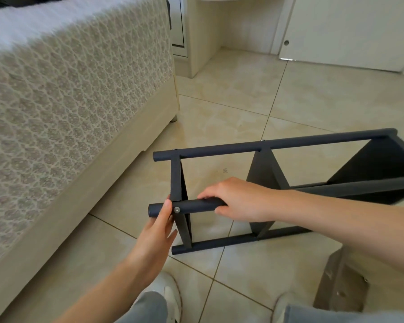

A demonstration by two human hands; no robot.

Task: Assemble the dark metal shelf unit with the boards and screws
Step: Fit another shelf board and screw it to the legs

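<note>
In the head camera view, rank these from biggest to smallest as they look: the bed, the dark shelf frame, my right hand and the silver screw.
1. bed
2. dark shelf frame
3. right hand, which is nearer the camera, so it looks larger than it is
4. silver screw

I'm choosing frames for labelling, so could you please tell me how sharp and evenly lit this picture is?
Head view: the dark metal shelf frame, left hand and right hand are fairly sharp; the cream patterned bedspread smears into blur at upper left; the glossy beige floor tiles show soft sheen, no harsh glare; wide-angle distortion bends straight edges.
</note>
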